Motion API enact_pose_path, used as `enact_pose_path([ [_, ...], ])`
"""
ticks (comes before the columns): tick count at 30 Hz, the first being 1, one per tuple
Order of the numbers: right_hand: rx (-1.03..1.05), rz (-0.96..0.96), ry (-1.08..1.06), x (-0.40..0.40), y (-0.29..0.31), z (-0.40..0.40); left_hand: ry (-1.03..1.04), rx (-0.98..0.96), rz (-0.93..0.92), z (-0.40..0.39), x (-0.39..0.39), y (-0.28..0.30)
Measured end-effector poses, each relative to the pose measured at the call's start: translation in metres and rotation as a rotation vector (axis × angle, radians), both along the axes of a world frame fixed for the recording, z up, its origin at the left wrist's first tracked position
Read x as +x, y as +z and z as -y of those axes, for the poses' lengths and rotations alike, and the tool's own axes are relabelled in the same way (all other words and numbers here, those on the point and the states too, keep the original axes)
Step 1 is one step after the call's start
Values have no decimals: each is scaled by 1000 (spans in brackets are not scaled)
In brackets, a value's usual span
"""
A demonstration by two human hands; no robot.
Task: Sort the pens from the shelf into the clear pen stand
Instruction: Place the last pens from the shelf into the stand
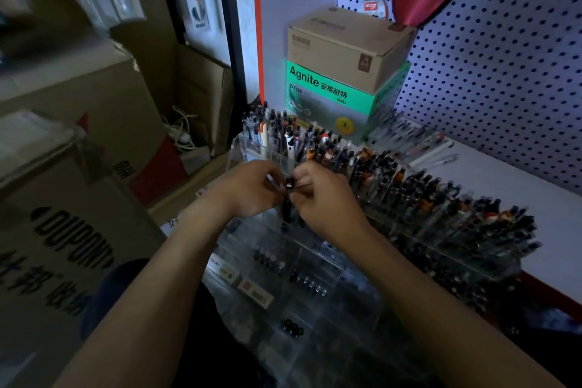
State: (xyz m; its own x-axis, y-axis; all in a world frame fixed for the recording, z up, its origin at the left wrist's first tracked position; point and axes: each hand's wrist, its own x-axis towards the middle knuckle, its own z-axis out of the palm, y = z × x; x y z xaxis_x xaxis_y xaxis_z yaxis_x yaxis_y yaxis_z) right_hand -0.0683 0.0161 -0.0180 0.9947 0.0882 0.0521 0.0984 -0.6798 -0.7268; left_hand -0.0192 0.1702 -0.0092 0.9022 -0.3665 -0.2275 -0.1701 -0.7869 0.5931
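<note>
Both hands raised together over the clear pen stand, meeting at its upper left part. Left hand with fingers curled in, pinching at the top of a black pen; right hand with fingers likewise curled and closed on the same pen from the other side. Fingertips of the two hands almost touching around the pen's cap end.

Stand set on a white shelf, tiered, with many compartments: back rows crammed with upright pens running off to the right, front compartments dim and holding only a few small dark items, too blurred to name. Loose clear pens lying flat on the shelf behind the stand, near the wall. White pegboard with dark holes behind the shelf. Green box standing in the corner, brown carton stacked on top of it. Large cardboard boxes piled at left, a tangle of white cable between them. Dim light throughout.

Held pen standing nearly upright, long axis vertical, cap end up between the fingertips, lower end down inside a compartment of the stand; barrel partly hidden by the right hand.
</note>
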Motion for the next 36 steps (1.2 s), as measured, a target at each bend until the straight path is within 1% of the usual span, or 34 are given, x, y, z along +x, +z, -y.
enact_pose_path([
  [2, -37, 2, 6, -2, 0, 6, -4, 43, 8, 0, -2, 0],
  [6, -96, 4, 16, -9, 0, 19, 10, 24, 19, 0, -4, 1],
  [10, -108, 49, 21, -14, 1, 27, -4, 16, 77, 2, -5, 4],
  [12, -99, 72, 25, -15, 2, 28, -6, -6, 107, 3, -6, 5],
  [15, -79, 91, 24, -17, 4, 29, 1, -91, 109, 9, -9, 5],
  [17, -64, 101, 17, -18, 4, 31, -28, -102, 136, 16, -12, 2],
  [20, -68, 100, -1, -22, 5, 34, -83, -41, 225, 26, -16, -5],
  [23, -100, 84, -7, -27, 6, 41, -39, 5, 270, 31, -16, -10],
  [29, -114, 70, -8, -44, 6, 56, 102, 164, 213, 35, -11, -23],
  [33, -118, 63, 3, -53, 5, 61, 180, 214, 179, 37, -12, -27],
  [36, -107, 63, -3, -57, 7, 63, 196, 211, 128, 38, -6, -26],
])
